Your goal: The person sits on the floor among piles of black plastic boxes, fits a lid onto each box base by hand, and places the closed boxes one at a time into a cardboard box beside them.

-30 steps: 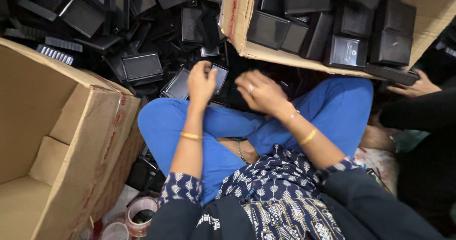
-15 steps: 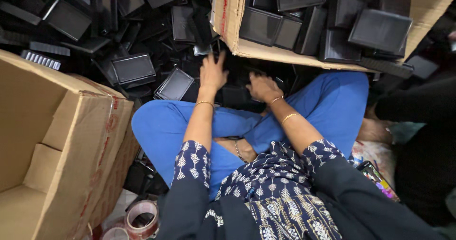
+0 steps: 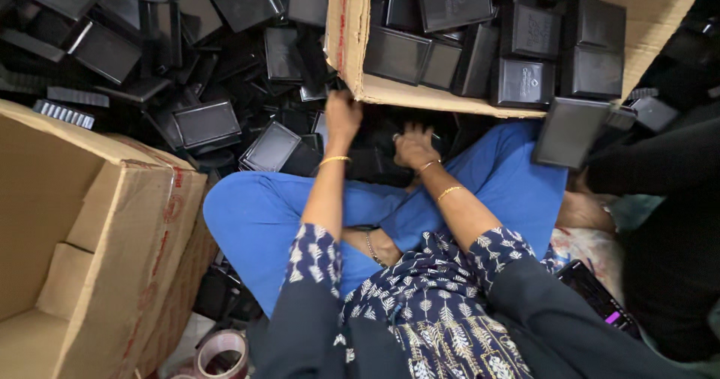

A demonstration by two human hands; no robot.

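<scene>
I sit cross-legged in blue trousers. My left hand [image 3: 343, 116] reaches forward into a heap of black plastic trays [image 3: 202, 64], its fingers down among the pieces beside the flap of a cardboard box [image 3: 442, 98]. My right hand [image 3: 411, 148] rests on a dark black part [image 3: 375, 165] lying on my lap in front of my knees, fingers curled on it. Both wrists carry gold bangles. What the left fingers grip is hidden.
An open cardboard box [image 3: 97, 221] stands at my left. The box ahead holds stacked black trays [image 3: 525, 41]. Another person's dark sleeve [image 3: 652, 169] holds a black tray [image 3: 571, 131] at the right. A tape roll [image 3: 221, 353] lies on the floor; a phone [image 3: 600, 296] rests by my right knee.
Both my hands have stretched further forward, the left one up to the box flap and into the heap. The other person's arm has brought a black tray in from the right.
</scene>
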